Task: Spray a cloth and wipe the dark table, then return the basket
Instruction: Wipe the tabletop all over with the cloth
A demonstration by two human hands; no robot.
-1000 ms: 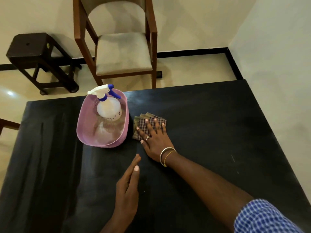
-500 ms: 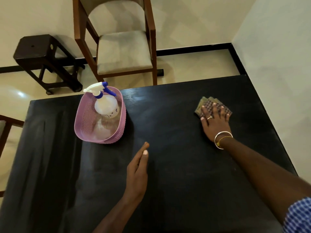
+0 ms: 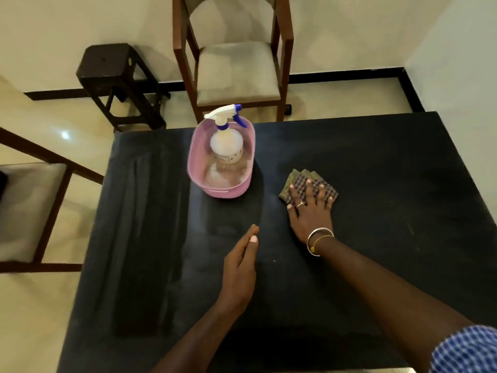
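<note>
A folded checked cloth (image 3: 297, 177) lies on the dark table (image 3: 376, 170), right of the middle. My right hand (image 3: 309, 208) presses flat on the cloth with fingers spread. A pink basket (image 3: 196, 179) stands at the table's far middle, holding a white spray bottle (image 3: 227, 146) with a blue trigger. My left hand (image 3: 240, 267) hovers edge-on over the table's near middle, fingers straight and together, holding nothing.
A wooden chair (image 3: 236, 65) with a pale cushion stands just beyond the table's far edge. A dark stool (image 3: 113, 71) sits on the floor at far left. Another chair (image 3: 29, 200) is at the table's left side. A wall runs along the right.
My right hand slid the cloth from beside the basket out to the far right of the table, then back toward the middle. My left hand stayed near the table's middle.
</note>
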